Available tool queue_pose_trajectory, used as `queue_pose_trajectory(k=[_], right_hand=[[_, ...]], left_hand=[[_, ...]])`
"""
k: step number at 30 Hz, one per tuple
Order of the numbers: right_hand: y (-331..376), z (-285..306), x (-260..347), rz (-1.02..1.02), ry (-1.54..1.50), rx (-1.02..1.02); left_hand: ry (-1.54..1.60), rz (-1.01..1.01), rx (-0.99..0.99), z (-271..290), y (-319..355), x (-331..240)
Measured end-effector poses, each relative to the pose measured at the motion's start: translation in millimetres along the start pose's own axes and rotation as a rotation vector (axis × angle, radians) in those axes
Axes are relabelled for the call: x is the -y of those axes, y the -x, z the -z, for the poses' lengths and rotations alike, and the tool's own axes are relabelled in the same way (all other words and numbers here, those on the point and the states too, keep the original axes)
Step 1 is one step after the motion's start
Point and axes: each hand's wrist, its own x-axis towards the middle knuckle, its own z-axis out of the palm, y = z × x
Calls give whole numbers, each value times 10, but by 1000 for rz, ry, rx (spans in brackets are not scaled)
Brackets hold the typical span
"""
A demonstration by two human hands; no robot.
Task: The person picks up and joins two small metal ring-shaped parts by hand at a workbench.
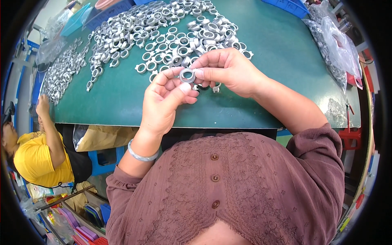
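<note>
Between my two hands, above the near part of the green table (228, 108), I hold up one small grey metal ring (187, 76) with its round opening facing me. My left hand (165, 92) pinches its left and lower rim between thumb and fingers. From the right, the thumb and forefinger of my right hand (228, 71) grip the same ring's edge. Part of another metal piece (217, 87) shows just under my right fingers; whether they touch it I cannot tell. Right beyond my hands spreads a heap of similar grey rings (175, 47), many with small side lugs.
Smaller metal parts (65, 71) lie at the far left, near a person in a yellow top (38, 159). Blue bins (108, 14) stand at the back left, another blue bin (290, 6) at the back right. Clear plastic bags (332, 45) of parts sit at the right edge.
</note>
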Motion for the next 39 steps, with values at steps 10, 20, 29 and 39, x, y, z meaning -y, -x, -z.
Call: queue_pose_trajectory(k=[10,20,29,39], right_hand=[[-8,-52,-92,267,188,-10],[-10,-82,-176,605,1186,7],[-39,-90,-206,658,1184,-31],[-67,-51,-205,634,935,-5]], left_hand=[[2,-76,-52,34,20,83],[-264,-403,-99,69,101,141],[272,-54,-86,281,111,22],[-970,-258,-34,114,47,34]])
